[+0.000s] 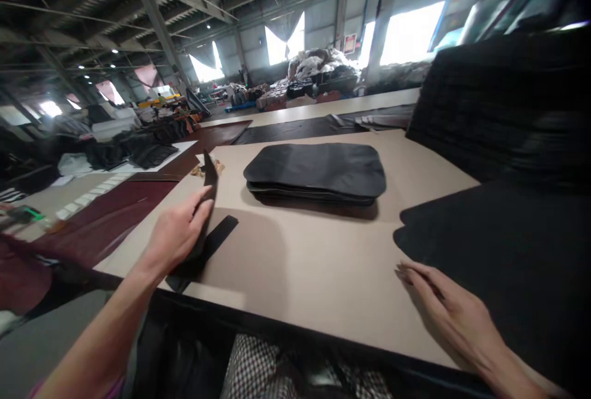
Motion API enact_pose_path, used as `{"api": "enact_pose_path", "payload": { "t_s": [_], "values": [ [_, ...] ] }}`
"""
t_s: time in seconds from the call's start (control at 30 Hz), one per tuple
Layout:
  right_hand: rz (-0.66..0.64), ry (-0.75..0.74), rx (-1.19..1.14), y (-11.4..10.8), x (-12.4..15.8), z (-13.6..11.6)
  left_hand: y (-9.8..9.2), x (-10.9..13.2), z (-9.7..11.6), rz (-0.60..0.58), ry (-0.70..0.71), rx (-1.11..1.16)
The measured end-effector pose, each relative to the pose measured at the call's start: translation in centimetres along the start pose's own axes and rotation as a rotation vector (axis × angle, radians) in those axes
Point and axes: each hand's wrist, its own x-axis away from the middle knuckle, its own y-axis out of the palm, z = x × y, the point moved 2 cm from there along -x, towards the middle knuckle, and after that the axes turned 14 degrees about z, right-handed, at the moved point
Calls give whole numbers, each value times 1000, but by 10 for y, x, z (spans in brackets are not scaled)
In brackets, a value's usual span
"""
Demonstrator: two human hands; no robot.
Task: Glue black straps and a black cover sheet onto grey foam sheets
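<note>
My left hand (178, 229) is closed around a thin dark leather piece (211, 174), held up on edge above the table's left side. Below it lies a black strip (222, 234), partly covered by the held piece and its shadow. At the right, my right hand (450, 306) hovers low over the tabletop with its fingers stretched forward, and nothing shows in it. Beside that hand are large black leather sheets (498, 245) with rounded corners. A neat stack of black rounded leather panels (318, 171) sits at the middle of the table, apart from both hands.
The beige tabletop (323, 263) ends at a dark front edge close to my body. A tall black pile (503, 97) rises at the right. Small scraps (207, 167) lie behind my left hand. Maroon leather (111, 220) covers a surface on the left.
</note>
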Motion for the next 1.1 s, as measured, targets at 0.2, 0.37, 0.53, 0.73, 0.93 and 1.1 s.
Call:
{"api": "enact_pose_path", "payload": {
  "t_s": [0.2,0.37,0.53,0.73,0.93,1.1],
  "values": [
    [-121,421,-449,3,5,-12,62,72,78,-491,-61,745],
    [-118,244,-236,2,11,-31,153,105,62,-540,432,288],
    [15,-11,30,17,1,-23,189,133,66,-431,530,89],
    [96,-152,234,5,-20,-27,200,135,85,-335,486,32],
    [779,-118,290,-106,-12,14,220,144,47,-207,603,53],
    [1171,292,352,-206,-8,118,227,146,29,-231,661,43]
  ]
}}
